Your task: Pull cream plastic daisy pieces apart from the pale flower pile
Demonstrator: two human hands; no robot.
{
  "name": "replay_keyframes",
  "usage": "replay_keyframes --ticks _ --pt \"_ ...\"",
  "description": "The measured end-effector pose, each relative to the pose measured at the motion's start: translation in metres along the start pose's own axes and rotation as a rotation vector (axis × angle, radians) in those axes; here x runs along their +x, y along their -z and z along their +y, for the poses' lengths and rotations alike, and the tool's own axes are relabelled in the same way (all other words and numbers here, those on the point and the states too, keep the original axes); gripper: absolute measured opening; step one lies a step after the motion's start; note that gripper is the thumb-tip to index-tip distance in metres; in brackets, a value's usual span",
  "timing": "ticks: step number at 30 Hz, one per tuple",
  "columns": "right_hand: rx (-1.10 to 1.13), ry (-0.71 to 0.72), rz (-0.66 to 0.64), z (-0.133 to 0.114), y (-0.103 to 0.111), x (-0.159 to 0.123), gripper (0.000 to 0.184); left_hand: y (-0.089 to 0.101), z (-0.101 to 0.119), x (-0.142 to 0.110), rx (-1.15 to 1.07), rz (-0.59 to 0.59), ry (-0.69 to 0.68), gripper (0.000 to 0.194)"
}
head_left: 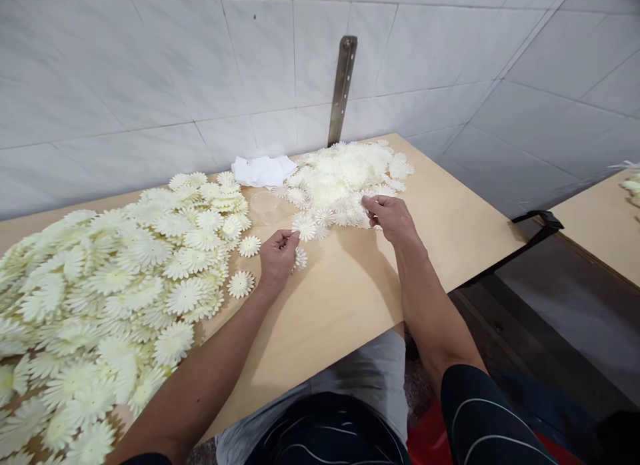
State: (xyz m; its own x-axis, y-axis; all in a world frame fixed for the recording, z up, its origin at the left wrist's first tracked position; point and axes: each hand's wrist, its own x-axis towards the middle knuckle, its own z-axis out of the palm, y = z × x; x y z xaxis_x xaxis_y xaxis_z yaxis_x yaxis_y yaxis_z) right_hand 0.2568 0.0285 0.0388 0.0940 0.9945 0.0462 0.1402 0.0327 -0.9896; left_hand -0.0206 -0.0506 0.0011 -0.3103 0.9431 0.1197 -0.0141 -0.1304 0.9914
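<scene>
Left hand (278, 257) and right hand (393, 215), frame centre: fingertips pinched in each; cannot tell whether either grips a piece. Cream, daisy-shaped, thin-petalled cutouts (184, 295) lie heaped left and upper centre. Handle singly, lightly; avoid creasing petals.

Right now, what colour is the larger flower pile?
The larger flower pile is pale yellow, head view.
</scene>
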Motion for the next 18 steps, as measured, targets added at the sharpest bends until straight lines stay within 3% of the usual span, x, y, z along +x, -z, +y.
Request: replay_keyframes --ticks 12,18 --pt "-0.092 0.133 0.181 0.004 -0.01 0.0 0.078 0.0 0.001 0.0 0.01 0.001 -0.008 0.034" --pt "-0.087 0.166 0.112 0.0 -0.003 0.002 0.075 0.0 0.0 0.0 0.022 0.0 -0.004 0.037"
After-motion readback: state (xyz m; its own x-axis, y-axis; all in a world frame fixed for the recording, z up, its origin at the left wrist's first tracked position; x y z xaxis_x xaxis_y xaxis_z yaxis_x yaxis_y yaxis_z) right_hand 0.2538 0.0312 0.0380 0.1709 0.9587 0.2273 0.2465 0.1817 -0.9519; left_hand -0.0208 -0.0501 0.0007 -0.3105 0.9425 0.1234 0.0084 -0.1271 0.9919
